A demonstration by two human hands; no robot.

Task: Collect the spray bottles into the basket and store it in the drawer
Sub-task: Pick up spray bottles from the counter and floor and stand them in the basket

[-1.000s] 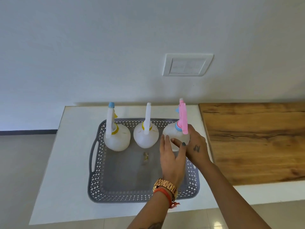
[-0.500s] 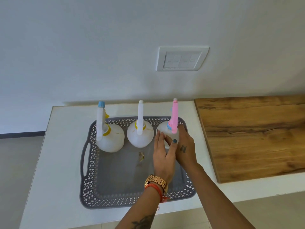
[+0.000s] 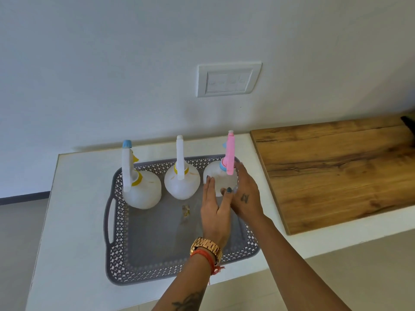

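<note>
Basket [image 3: 116,223], grey, perforated walls, sits centre frame on the white counter [image 3: 74,221]. Three bottles stand upright along its far edge: blue-tip bottle [image 3: 141,189] at left, white-head bottle [image 3: 182,182] in the middle, pink bottle [image 3: 221,180] at right.

Both hands are on the pink bottle. Left hand [image 3: 215,216] has its fingers straight and loosely spread, tips touching the bottle's near-left face; flat contact, no wrap. Right hand [image 3: 246,198] cups the bottle's right side, fingers curled partway round the body, thumb with painted nail pressed on the near face. Cannot tell how firm that hold is.

Gold watch [image 3: 206,248] and a red thread on the left wrist. Small scrap [image 3: 186,211] lies on the basket floor, mid-frame. Wood board [image 3: 336,171] on the right, switch plate [image 3: 229,79] on the wall above.
</note>
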